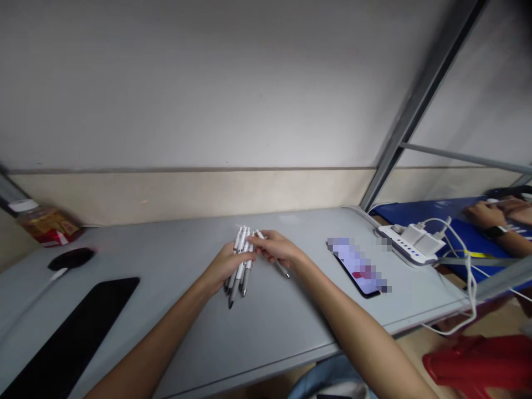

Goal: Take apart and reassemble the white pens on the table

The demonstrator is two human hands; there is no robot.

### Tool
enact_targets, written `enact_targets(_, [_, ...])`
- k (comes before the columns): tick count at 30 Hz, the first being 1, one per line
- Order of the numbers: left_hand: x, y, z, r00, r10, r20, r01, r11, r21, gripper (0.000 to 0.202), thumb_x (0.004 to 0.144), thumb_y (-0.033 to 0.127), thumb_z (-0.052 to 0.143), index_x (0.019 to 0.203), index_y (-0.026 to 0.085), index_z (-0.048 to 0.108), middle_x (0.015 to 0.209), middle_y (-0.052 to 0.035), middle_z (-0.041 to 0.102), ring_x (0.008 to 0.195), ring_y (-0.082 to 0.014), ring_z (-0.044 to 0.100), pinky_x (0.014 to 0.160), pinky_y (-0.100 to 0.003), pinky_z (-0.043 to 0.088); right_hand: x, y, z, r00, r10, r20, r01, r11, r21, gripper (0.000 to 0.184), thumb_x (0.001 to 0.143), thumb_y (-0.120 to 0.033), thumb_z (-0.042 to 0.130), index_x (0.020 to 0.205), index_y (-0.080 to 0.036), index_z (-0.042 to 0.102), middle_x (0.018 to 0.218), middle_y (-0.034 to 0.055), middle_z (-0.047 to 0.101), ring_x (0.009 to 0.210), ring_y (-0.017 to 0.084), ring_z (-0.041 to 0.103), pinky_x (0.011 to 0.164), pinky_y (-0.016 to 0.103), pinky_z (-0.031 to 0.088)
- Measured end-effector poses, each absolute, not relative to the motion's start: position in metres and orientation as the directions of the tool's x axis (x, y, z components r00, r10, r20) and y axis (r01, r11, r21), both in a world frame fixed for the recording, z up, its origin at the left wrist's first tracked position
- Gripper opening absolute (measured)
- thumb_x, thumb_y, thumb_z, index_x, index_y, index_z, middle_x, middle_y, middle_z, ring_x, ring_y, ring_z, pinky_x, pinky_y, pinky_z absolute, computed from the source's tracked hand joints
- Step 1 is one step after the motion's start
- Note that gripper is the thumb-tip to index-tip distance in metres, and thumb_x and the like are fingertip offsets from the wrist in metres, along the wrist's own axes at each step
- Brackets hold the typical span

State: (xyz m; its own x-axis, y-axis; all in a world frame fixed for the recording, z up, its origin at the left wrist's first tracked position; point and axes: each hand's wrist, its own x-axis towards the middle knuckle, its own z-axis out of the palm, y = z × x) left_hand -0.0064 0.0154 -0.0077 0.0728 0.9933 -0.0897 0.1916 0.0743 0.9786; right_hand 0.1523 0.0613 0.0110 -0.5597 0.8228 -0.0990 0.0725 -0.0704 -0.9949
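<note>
My left hand [226, 266] is closed around a bunch of several white and grey pens [240, 271], their dark metallic tips pointing down toward me. Close beside it on the right, my right hand [274, 248] grips a single pen [283, 270] of the same kind, which slants down to the right with its tip showing below the fingers. The fingertips of my right hand come right up to the top of the bunch; whether they touch it I cannot tell. Both hands are over the middle of the grey table [187, 327].
Right of my hands lie a phone [357, 269] with a lit screen and a white power strip [409, 244] with plugs and cables. At left are a black mat [75, 338], a black mouse [71, 258] and a bottle [45, 221]. Another person's hand [484, 215] rests far right.
</note>
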Motion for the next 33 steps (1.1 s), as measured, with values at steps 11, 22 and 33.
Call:
enact_targets(11, [-0.007,0.023,-0.018,-0.071,0.979,0.190,0.739,-0.077,0.669,0.033,0.074,0.042,0.058,0.097,0.019,0.062,0.096,-0.0066,0.064,0.101,-0.0277,0.055,0.085,-0.037,0.043,0.146,0.065,-0.003,-0.558,0.826,-0.080,0.086,-0.038,-0.996,0.023,0.077,-0.035,0.067,0.075,-0.015,0.056,0.059,-0.0043,0.046,0.045,0.005,0.035,0.037,0.018,0.024])
enact_targets(22, [-0.011,0.026,-0.025,-0.181,0.955,0.233,0.893,0.060,0.446,0.065,0.075,0.051,0.057,0.129,0.018,0.043,0.131,-0.0149,0.045,0.124,-0.0328,0.038,0.096,-0.049,0.035,0.149,0.074,-0.014,-0.534,0.835,-0.128,0.199,-0.022,-0.980,0.009,0.075,-0.024,0.059,0.074,-0.016,0.055,0.061,-0.0039,0.048,0.045,0.005,0.036,0.038,0.017,0.024])
enact_targets(33, [-0.023,0.037,-0.023,-0.174,0.963,0.203,0.855,0.046,0.516,0.034,0.089,0.035,0.040,0.117,0.021,0.052,0.125,-0.0119,0.050,0.122,-0.0299,0.041,0.099,-0.051,0.035,0.144,0.066,-0.017,-0.543,0.831,0.124,0.321,0.341,-0.883,0.042,0.068,-0.039,0.074,0.101,-0.017,0.062,0.077,-0.0016,0.059,0.065,0.010,0.049,0.061,0.021,0.040])
